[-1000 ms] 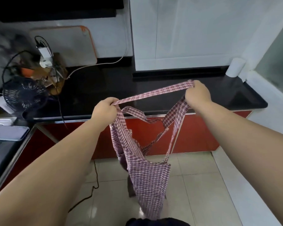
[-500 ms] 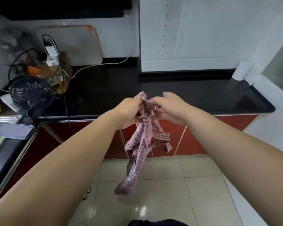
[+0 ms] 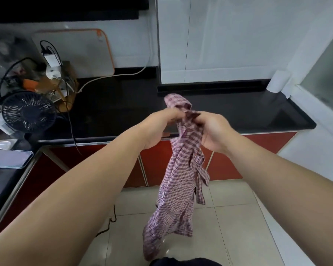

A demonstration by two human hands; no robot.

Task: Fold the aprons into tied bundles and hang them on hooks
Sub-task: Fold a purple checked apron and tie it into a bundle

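Note:
A pink and purple checked apron (image 3: 178,181) hangs bunched in the air in front of the black counter, its lower end near the floor. My left hand (image 3: 161,125) and my right hand (image 3: 212,129) meet at its top and both grip the gathered cloth. A loop of the fabric sticks up above my fingers. Loose straps dangle on the apron's right side. No hook is in view.
The black countertop (image 3: 238,112) runs across, over red cabinet doors (image 3: 258,150). At left stand a small black fan (image 3: 28,112), a tangle of cables and chargers (image 3: 54,73) and a phone (image 3: 8,158). A white paper roll (image 3: 278,83) stands at back right. Beige floor tiles lie below.
A second ago my hands held the apron's strap stretched wide apart. They have come together and bunched the apron into a narrow hanging bundle, which now sits slightly higher.

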